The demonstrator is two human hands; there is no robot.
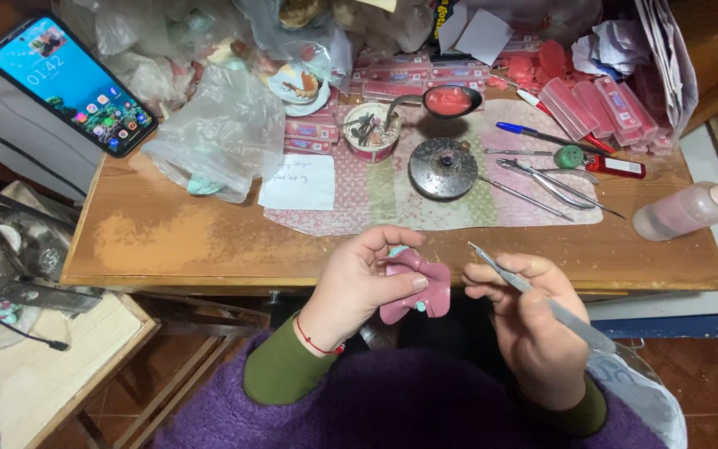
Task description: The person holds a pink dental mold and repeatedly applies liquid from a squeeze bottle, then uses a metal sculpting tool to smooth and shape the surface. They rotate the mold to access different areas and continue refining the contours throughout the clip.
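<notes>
My left hand (361, 283) grips a pink wax piece (420, 281) moulded over a pale green cast, held just in front of the wooden table's near edge. My right hand (533, 320) holds a thin metal carving tool (533, 291) like a pen; its pointed tip rises up and to the left, a short way right of the pink piece and apart from it. Both hands hover over my lap in purple and green sleeves.
On the wooden table (176, 237) lie a patterned cloth (392, 199), a round metal lid (443, 168), a ladle of pink wax (448, 101), a small cup of tools (371, 130), metal instruments (546, 185), a pinkish bottle (687, 209), plastic bags (218, 133), a smartphone (68, 81) and pink wax boxes (592, 104).
</notes>
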